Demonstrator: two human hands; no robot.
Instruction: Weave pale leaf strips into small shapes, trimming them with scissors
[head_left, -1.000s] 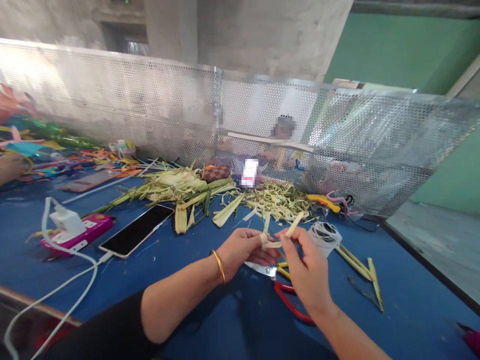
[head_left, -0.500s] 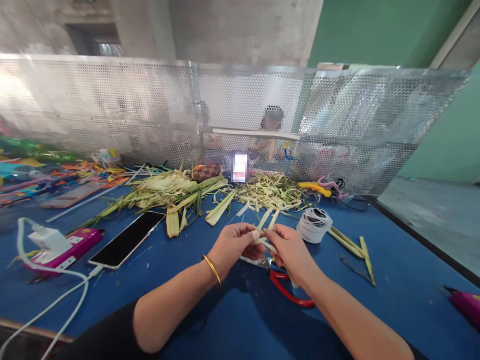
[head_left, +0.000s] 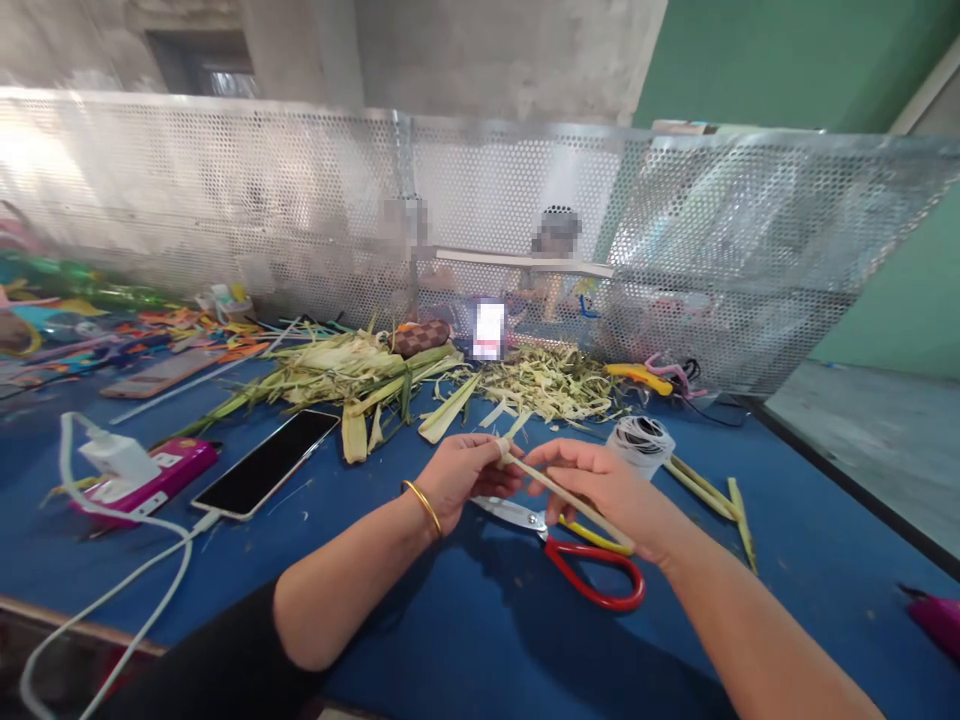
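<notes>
My left hand [head_left: 472, 470], with a gold bangle [head_left: 421, 508] at the wrist, pinches a small pale folded piece between thumb and fingers. From it a narrow pale leaf strip [head_left: 574, 497] slants down to the right across my right hand [head_left: 589, 475]. The fingers of my right hand curve loosely about that strip, the index stretched along its upper side. Another strip end [head_left: 517, 425] sticks up past my left fingertips. Beneath my hands lie scissors with one red handle [head_left: 600, 580] and one yellow; their blades [head_left: 506, 512] point left.
A white roll of cord [head_left: 641, 445] stands right of my hands, with leaf stalks [head_left: 705, 488] beyond. Leaf piles [head_left: 551, 385] line the back before a perforated metal screen [head_left: 315, 190]; people sit behind it. At left are a phone [head_left: 270, 465] and a purple power strip [head_left: 176, 470] with cables.
My right hand has moved right, away from my left fingertips, and the strip now stretches across it. More of the scissors shows. My left hand keeps its pinch; the view has shifted slightly.
</notes>
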